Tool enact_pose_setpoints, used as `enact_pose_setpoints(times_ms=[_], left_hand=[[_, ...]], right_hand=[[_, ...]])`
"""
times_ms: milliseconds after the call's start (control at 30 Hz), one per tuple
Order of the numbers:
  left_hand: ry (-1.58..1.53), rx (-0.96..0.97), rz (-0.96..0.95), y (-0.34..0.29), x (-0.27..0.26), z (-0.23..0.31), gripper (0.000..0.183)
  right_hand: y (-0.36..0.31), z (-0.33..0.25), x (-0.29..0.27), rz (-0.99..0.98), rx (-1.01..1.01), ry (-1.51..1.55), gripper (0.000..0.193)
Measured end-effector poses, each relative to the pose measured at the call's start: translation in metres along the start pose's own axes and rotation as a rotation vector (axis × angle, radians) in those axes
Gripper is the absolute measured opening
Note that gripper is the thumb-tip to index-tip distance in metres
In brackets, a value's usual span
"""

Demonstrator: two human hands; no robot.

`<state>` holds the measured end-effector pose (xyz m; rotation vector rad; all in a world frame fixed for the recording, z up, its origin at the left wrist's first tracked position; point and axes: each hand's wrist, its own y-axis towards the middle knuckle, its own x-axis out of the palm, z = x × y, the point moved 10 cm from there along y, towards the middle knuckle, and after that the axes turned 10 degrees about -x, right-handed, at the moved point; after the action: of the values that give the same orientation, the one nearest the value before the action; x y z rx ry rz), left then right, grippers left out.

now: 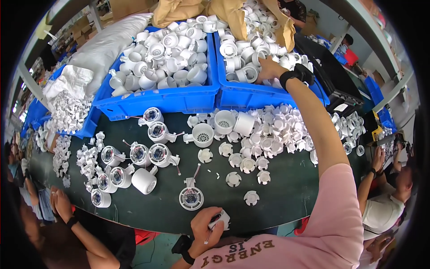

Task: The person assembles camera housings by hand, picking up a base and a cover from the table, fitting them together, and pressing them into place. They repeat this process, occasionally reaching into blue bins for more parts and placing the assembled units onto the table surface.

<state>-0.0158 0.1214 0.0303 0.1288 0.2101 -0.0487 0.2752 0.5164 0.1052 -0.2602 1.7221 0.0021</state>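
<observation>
My left hand (205, 225) is closed round a white plastic housing (221, 219) at the table's near edge, a short wire lead hanging below the fingers. Just beyond it lies a round white housing with a circuit board (191, 198), its wires pointing away from me. My right arm stretches far forward, and my right hand (270, 70) is in the right blue bin (264, 96) among white plastic cups (247, 73). Its thumb and forefinger look spread apart; the other fingers are partly hidden.
Another blue bin (156, 102) of white cups stands to the left. White flanged discs (273, 130) are heaped before the right bin. Several housings with boards (139, 154) and small white clips (88, 159) lie left. A black case (329, 67) flanks the right bin. Co-workers sit on both sides.
</observation>
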Motion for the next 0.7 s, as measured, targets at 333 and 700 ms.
enact_pose_setpoints(times_ms=[333,700], left_hand=[[-0.019,0.022,0.011,0.001,0.001,0.006,0.025],[-0.001,0.04,0.064,-0.001,-0.001,0.008,0.022]], right_hand=[[0.02,0.036,0.009,0.13,-0.177,-0.056,0.102],[0.018,0.001,0.015,0.104,-0.318,-0.214,0.09]])
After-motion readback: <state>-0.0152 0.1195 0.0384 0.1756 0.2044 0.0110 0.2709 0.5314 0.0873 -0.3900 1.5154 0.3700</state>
